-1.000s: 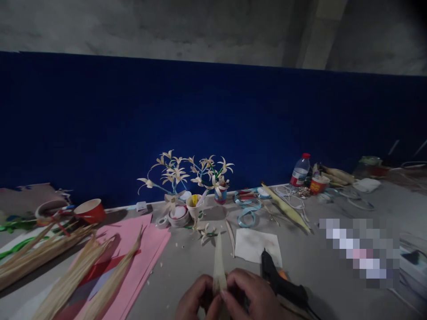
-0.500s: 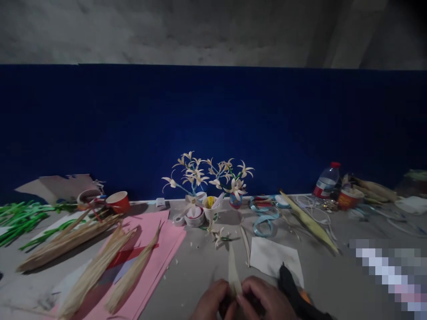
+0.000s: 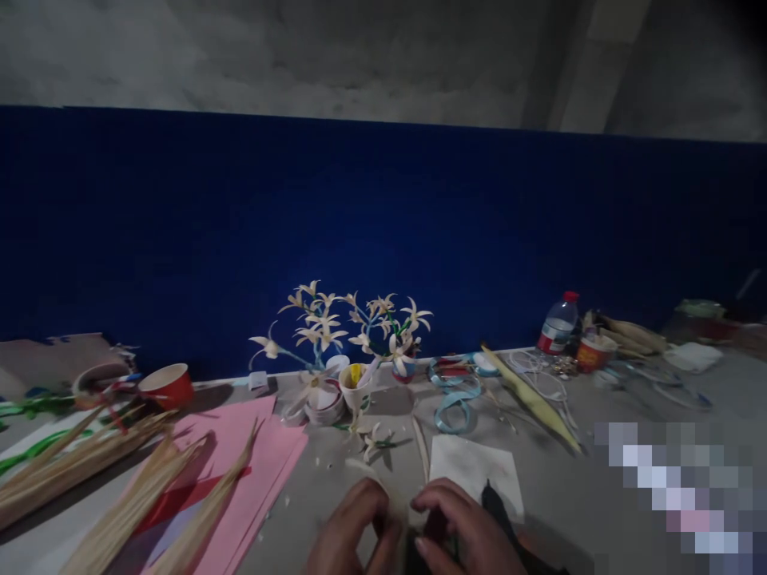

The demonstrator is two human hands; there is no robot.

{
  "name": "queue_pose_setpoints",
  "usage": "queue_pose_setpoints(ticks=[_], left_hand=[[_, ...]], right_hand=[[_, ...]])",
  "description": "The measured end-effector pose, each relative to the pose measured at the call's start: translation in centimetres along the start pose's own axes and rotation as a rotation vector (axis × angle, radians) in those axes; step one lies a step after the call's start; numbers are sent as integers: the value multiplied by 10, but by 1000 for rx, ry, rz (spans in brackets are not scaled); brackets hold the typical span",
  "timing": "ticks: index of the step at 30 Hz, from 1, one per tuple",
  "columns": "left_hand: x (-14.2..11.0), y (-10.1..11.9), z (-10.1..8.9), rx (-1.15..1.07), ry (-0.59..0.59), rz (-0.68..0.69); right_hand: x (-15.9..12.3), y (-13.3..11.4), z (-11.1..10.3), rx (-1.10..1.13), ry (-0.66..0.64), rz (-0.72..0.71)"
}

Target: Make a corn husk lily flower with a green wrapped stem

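Note:
Both hands are low at the bottom centre of the head view, close together over the grey table (image 3: 557, 487). My left hand (image 3: 353, 531) has its fingers curled inward. My right hand (image 3: 459, 527) is curled too, fingertips pinching toward the left hand. What they grip is too dark and small to name; a pale strip end (image 3: 363, 465) lies just above the left hand. A black glue gun (image 3: 500, 511) lies right behind my right hand, partly hidden. A white paper sheet (image 3: 473, 467) is just beyond.
Pink paper sheets (image 3: 257, 455) and bundles of dry straw strips (image 3: 120, 479) lie at left. A bouquet of pale craft flowers (image 3: 347, 319) stands in cups at the back. Blue ribbon (image 3: 452, 391), a corn husk (image 3: 530, 395), a water bottle (image 3: 557, 323) and red cups (image 3: 168, 385) are nearby.
The upright pale strip between my hands is no longer standing up; the hands have drawn slightly apart and curled lower. The camera view shifted a little.

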State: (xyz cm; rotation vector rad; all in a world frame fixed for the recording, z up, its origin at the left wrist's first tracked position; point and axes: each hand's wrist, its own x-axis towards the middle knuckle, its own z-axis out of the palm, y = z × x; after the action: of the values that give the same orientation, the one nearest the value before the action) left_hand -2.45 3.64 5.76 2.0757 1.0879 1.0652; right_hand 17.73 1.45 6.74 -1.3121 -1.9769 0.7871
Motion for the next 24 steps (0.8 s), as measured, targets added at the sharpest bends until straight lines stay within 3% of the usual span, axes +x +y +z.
queue_pose_setpoints(ticks=[6, 11, 15, 19, 24], left_hand=[[45, 10, 34, -109, -134, 0], [105, 46, 98, -250, -193, -2], [146, 80, 153, -391, -285, -5], [153, 93, 194, -556, -425, -27], [145, 80, 213, -636, -478, -103]], right_hand=[[5, 11, -36, -17, -58, 30], [-1, 45, -89, 35, 86, 143], [-28, 69, -139, 144, 258, 252], [-65, 78, -156, 206, 385, 333], [-73, 92, -157, 220, 359, 379]])
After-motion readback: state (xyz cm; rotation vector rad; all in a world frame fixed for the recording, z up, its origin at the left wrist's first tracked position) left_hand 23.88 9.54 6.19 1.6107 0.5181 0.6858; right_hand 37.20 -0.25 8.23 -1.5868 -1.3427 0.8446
